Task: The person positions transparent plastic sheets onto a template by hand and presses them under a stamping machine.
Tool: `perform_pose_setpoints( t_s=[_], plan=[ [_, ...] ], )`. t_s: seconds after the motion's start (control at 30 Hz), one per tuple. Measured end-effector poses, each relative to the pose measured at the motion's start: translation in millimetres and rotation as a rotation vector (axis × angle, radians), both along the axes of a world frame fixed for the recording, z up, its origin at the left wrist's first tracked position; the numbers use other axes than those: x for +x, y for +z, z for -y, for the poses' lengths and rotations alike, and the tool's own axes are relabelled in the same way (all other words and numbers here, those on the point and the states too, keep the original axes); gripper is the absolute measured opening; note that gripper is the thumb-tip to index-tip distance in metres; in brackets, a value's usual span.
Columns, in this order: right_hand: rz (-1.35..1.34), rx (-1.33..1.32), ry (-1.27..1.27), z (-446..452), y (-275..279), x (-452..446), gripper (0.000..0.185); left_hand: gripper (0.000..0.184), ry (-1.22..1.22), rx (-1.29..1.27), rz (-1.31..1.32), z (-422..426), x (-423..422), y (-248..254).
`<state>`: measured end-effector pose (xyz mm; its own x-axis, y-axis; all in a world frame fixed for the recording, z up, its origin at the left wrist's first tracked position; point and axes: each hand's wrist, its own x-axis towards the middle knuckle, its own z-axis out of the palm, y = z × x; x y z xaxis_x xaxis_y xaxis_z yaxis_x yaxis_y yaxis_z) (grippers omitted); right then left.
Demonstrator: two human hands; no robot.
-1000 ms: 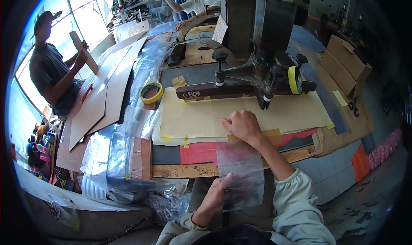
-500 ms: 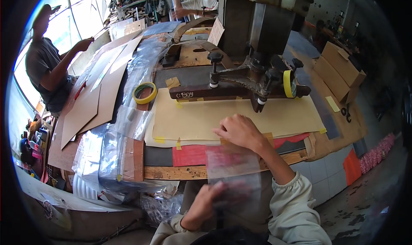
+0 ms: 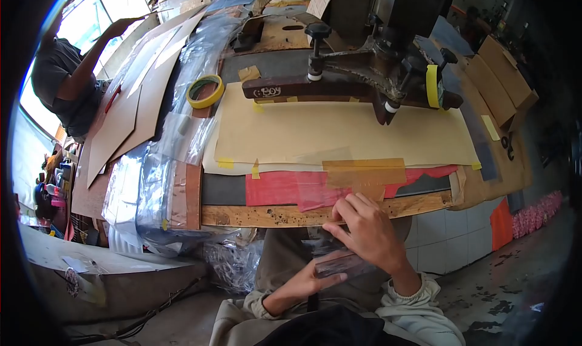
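Note:
My left hand [image 3: 310, 283] is closed on a small stack of clear plastic sheets [image 3: 344, 265], held low in front of the table's edge. Just above it is my right hand [image 3: 371, 235], thumb and fingers apart and loosely bent, with nothing visible in them. Its fingertips are near the wooden front edge [image 3: 273, 217] of the table. A clear plastic sheet [image 3: 312, 185] lies over a red sheet [image 3: 273, 188] and the border of the cream board [image 3: 351, 131]. Beside it is an amber strip [image 3: 364, 171].
A press head with a dark bar [image 3: 339, 94] stands over the cream board. A yellow tape roll [image 3: 206, 92] and plastic film [image 3: 145, 182] lie to the left. Cardboard sheets [image 3: 130, 118] are farther left, near another person [image 3: 63, 82]. Scissors [image 3: 508, 147] lie at right.
My right hand has drawn back from the cream board toward my left hand. A clear sheet now lies on the red sheet. The view has shifted, and the other person's arm is raised higher.

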<state>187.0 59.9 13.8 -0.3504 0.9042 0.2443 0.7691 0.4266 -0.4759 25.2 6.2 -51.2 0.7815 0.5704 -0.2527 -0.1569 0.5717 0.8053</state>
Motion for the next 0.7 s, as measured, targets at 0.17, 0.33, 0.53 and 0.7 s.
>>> perform_pose_setpoints(
  t_s=[0.17,0.33,0.53,0.7],
  plan=[
    [-0.008,-0.072,0.052,30,6,-6,0.029,0.040,-0.055,0.173,-0.138,3,-13,-5],
    [0.000,-0.117,0.254,59,-9,-6,0.038,0.041,-0.413,0.476,-0.355,24,-31,-35],
    [-0.063,-0.458,0.296,77,-63,9,0.042,0.041,-0.385,0.635,-0.259,25,-37,-27],
    [-0.486,-0.228,-0.005,70,-46,13,0.023,0.050,-0.155,0.729,-0.071,3,-33,-7]
  ],
)
